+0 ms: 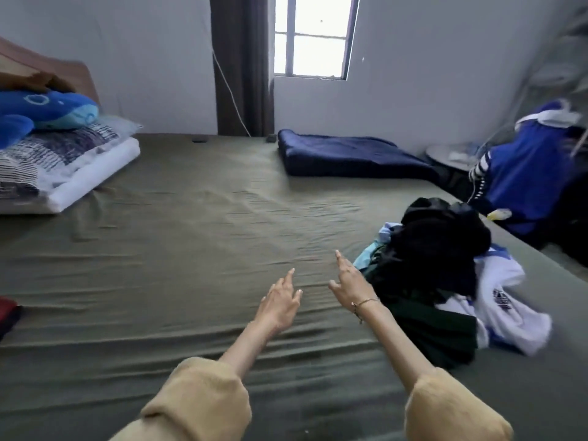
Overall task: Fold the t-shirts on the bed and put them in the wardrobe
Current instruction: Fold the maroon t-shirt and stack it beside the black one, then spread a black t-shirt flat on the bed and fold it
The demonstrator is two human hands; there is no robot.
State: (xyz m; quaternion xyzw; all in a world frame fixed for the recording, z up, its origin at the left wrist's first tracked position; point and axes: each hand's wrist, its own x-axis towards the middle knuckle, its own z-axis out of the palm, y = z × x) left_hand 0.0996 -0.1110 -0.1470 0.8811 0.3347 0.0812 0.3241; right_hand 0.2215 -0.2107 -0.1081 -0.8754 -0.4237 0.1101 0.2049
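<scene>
T-shirts [445, 281] lie heaped, unfolded, at right of centre in the frame, on the olive bed sheet [191, 218]: dark pieces on top, a white-and-blue one [506, 300] spilling toward the lower right. Left hand [280, 302] and right hand [350, 284] both reach out over the bare sheet in lower centre, fingers straight and spread, holding nothing; right hand is just beside the heap's near edge, not visibly touching it.

Risks, as I judge them: garments look tangled, so pulling one may drag others along or off the bed's right edge. Rumpled sheet could spoil a flat fold.

Hard to make out: how many shirts are in the heap; dark ones merge. Wardrobe not in view. Blue garment [525, 173] at the right edge is blurred. Red item [8, 310] at lower left is cut off.
</scene>
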